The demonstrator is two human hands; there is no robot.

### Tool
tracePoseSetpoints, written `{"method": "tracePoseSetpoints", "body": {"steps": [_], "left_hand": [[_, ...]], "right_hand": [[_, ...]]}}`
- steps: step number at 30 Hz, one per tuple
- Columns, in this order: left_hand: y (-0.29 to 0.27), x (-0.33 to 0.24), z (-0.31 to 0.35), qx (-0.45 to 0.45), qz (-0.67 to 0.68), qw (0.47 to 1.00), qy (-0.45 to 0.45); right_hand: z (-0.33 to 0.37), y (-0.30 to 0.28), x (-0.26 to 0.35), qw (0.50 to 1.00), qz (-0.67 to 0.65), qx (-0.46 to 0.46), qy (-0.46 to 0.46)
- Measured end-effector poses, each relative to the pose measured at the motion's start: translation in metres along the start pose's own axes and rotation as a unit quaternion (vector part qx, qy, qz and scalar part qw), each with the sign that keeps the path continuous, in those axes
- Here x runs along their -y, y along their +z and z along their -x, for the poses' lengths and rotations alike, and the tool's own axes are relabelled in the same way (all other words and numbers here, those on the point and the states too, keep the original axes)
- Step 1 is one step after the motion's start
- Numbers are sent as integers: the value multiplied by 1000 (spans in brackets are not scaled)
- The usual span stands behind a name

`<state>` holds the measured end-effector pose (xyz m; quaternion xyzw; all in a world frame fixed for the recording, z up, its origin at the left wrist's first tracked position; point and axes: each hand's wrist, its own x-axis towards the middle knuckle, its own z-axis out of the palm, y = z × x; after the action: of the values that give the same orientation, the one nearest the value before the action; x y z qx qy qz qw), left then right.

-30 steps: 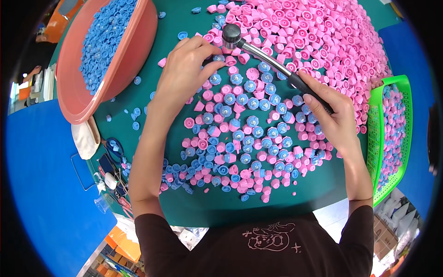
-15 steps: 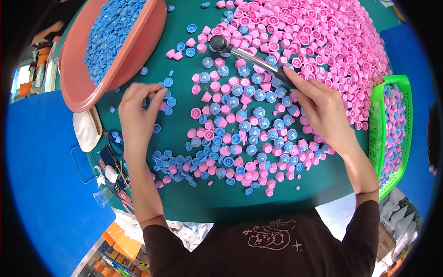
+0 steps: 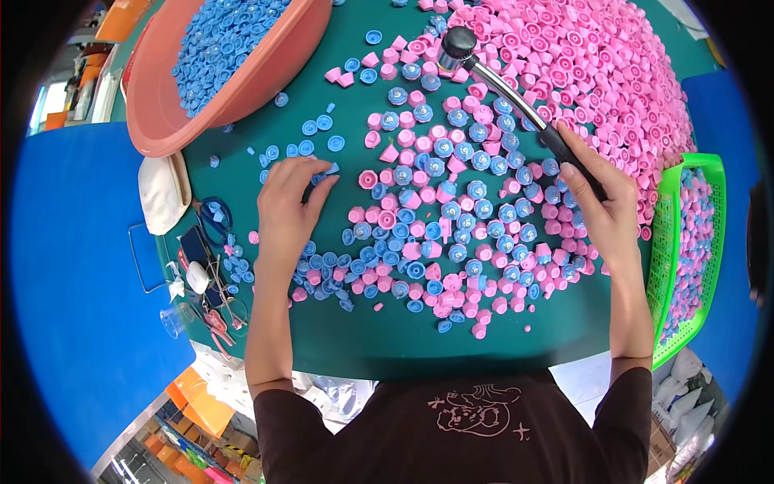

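Note:
My right hand (image 3: 601, 189) is wrapped around the black handle of a small hammer (image 3: 516, 101), which has a metal shaft and a round black head. The head hangs over the near side of the pink heap. Between the fingertips of my left hand (image 3: 289, 192) is a small blue plastic cap (image 3: 329, 169); the rest of the grip is hidden. Just beyond that hand lie several loose blue caps (image 3: 305, 148). Across the middle, pink cup-shaped pieces (image 3: 368, 179) are spread out, many with a blue cap bearing a shiny centre (image 3: 476, 189) on top.
An orange-pink basin (image 3: 153, 121) of blue caps leans at the far left. A large heap of pink pieces (image 3: 597, 81) covers the far right, beside a green basket (image 3: 663, 242) of mixed pieces. Scissors (image 3: 214, 219), a white cloth item (image 3: 161, 194) and small tools line the left edge.
The whole view has shifted slightly. My left hand has come nearer and rightward, with a blue cap now showing at its fingertips. My right hand has carried the hammer to the right.

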<state>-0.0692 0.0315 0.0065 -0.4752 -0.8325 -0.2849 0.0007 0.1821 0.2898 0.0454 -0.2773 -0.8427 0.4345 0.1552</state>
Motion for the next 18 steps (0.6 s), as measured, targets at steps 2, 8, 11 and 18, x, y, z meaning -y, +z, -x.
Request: {"method": "tracePoseSetpoints", "body": {"steps": [2,8,11,18], "left_hand": [[-2,1,-2,11,-6,999,36],[-4,-1,-5,40,-8,999,13],[-10,-2,-5,64,-23,998,2],[-7,-10,-19,46,-14,999,16]], "right_hand": [[2,1,-3,1000,-3,-7,-3],[4,-10,0,1000,4,-8,18],[4,-14,-4,999,21,-32,-10],[6,-26,4,986,164,16,4]]}}
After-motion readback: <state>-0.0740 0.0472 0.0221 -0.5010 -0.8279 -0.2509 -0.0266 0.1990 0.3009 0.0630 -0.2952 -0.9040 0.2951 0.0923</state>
